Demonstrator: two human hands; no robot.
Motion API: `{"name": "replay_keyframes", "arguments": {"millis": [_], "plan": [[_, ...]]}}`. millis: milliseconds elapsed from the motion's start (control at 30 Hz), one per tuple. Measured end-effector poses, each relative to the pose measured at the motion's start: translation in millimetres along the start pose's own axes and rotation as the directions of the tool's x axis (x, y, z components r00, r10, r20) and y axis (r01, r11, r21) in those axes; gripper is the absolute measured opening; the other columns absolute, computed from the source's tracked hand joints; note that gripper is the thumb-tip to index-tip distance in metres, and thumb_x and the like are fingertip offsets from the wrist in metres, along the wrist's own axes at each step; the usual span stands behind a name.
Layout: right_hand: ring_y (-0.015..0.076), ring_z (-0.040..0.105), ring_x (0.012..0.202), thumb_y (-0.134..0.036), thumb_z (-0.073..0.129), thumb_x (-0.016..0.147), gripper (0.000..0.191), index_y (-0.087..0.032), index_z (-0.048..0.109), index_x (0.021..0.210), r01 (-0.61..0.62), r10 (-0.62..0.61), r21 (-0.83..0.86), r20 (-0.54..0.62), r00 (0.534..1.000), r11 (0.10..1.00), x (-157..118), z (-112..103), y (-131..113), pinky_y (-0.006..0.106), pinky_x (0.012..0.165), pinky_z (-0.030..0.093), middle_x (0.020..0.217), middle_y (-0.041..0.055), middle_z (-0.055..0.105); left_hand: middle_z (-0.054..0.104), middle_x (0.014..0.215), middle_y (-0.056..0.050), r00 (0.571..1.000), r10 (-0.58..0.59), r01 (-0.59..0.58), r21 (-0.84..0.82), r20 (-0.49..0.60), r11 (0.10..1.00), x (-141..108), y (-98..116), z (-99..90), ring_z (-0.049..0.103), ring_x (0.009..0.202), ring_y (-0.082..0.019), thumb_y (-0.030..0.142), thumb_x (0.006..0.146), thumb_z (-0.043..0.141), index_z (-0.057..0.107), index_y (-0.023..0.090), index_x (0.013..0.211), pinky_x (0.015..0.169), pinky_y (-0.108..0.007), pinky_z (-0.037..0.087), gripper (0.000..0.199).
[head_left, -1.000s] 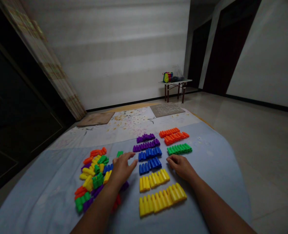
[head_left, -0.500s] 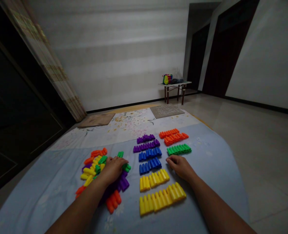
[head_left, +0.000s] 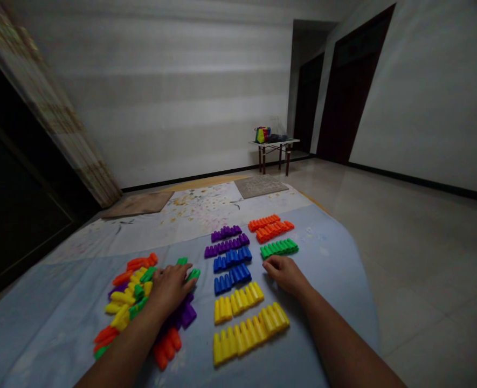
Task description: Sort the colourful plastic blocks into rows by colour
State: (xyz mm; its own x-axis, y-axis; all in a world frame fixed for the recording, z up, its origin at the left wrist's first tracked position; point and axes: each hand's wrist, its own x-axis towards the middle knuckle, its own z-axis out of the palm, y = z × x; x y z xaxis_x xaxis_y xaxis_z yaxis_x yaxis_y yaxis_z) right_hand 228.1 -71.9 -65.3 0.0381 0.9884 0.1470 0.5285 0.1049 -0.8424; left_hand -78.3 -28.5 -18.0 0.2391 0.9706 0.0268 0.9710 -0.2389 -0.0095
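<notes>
My left hand [head_left: 170, 285] lies palm down over a mixed pile of plastic finger-shaped pieces, its fingers and thumb apart. Around it show yellow pieces [head_left: 122, 318], purple pieces [head_left: 188, 316] and orange pieces [head_left: 167, 347]; what is under the palm is hidden. My right hand [head_left: 284, 274] rests on the cloth with curled fingers, just below a row of green pieces [head_left: 279, 247]. No piece shows in its fingers. Between the hands lie rows of blue pieces [head_left: 233, 279] and yellow pieces in rows [head_left: 251, 333].
Farther back are rows of purple pieces [head_left: 227, 245] and orange pieces in rows [head_left: 272, 229]. A floral cloth [head_left: 206, 202] covers the table, with a brown mat [head_left: 139, 205] and a grey mat [head_left: 260, 186] at its far edge. A small table [head_left: 274, 143] stands by the wall.
The view has turned slightly right, so everything sits farther left. My left hand has shifted slightly over the pile and its fingers have spread. My right hand stays beside the green row.
</notes>
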Motion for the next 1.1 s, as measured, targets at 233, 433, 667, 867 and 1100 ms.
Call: {"name": "replay_keyframes", "arguments": {"millis": [233,433,667,867,1100], "plan": [[0.0138,0.054,0.055,-0.047,0.047,0.076,0.035,-0.016,0.064,0.072,0.003,0.040,0.135,-0.317,0.948,0.991,7,-18,7,0.024,0.056,0.040,0.056,0.0011,0.060,0.056,0.123,-0.003,0.989,0.117,-0.112,-0.054,0.092,0.992,1,-11,5.7,0.042,0.119,-0.025,0.032,0.076,0.046,0.054,0.030,0.114,0.099,-0.051,0.019,0.039],[0.0144,0.053,0.054,-0.055,0.051,0.072,0.044,-0.014,0.065,0.074,0.042,0.068,0.242,-0.431,0.900,0.969,10,-17,16,0.025,0.055,0.041,0.055,0.0010,0.058,0.057,0.120,-0.006,0.991,0.035,-0.022,-0.099,0.127,0.995,7,-11,10.3,0.043,0.117,-0.026,0.030,0.071,0.050,0.053,0.028,0.116,0.099,-0.051,0.020,0.045],[0.0114,0.046,0.047,-0.056,0.051,0.071,0.046,-0.013,0.065,0.075,0.091,0.103,0.319,-0.540,0.835,0.943,9,-31,5,0.022,0.046,0.038,0.051,0.0000,0.055,0.060,0.113,-0.009,0.995,-0.031,0.042,-0.116,0.092,0.992,7,2,5.1,0.046,0.112,-0.028,0.033,0.067,0.053,0.058,0.025,0.106,0.095,-0.050,0.025,0.040],[0.0105,0.045,0.046,-0.053,0.052,0.069,0.042,-0.013,0.063,0.070,0.064,0.178,0.350,-0.617,0.767,0.935,18,-69,15,0.022,0.044,0.036,0.054,0.0012,0.057,0.064,0.102,-0.009,0.992,-0.098,0.107,-0.119,0.076,0.987,9,-3,4.1,0.050,0.106,-0.030,0.041,0.065,0.054,0.060,0.023,0.090,0.093,-0.052,0.025,0.032],[0.0101,0.042,0.041,-0.051,0.054,0.065,0.040,-0.012,0.064,0.070,-0.045,0.312,0.394,-0.647,0.696,0.918,5,-70,60,0.022,0.041,0.035,0.051,0.0004,0.057,0.065,0.100,-0.006,0.996,-0.072,0.063,-0.157,-0.050,0.986,18,14,-9.1,0.051,0.105,-0.026,0.042,0.066,0.053,0.059,0.023,0.091,0.095,-0.047,0.024,0.033]]}}
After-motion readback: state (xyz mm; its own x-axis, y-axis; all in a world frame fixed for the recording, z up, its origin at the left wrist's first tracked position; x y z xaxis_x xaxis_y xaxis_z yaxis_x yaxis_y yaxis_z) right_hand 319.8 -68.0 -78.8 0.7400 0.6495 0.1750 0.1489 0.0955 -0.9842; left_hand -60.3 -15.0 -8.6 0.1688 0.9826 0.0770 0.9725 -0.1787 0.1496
